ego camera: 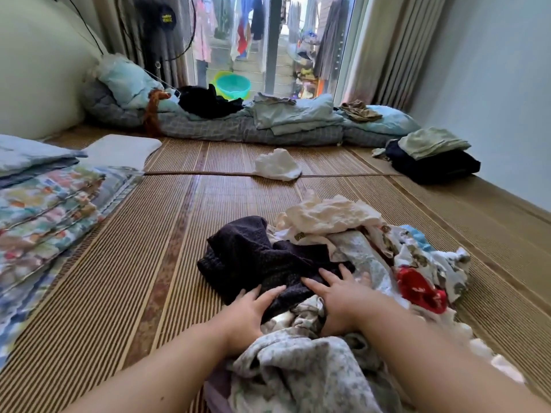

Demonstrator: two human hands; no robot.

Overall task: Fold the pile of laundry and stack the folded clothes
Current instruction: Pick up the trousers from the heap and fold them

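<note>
A jumbled pile of laundry [372, 248] lies on the woven mat in front of me, with cream, floral, red and light blue pieces. A dark purple garment [253, 254] is crumpled at the pile's left side. My left hand [247, 314] rests on the near edge of that dark garment, fingers straight. My right hand [340, 296] lies flat on it too, fingers spread, beside the floral cloth. A grey floral garment [298, 371] covers my lap between my forearms.
A white crumpled cloth [277, 165] lies alone further up the mat [119, 293]. Folded floral bedding [50, 222] is stacked at the left. A folded stack of dark and green clothes [432, 156] sits at the right wall. Rolled quilts [253, 126] line the window.
</note>
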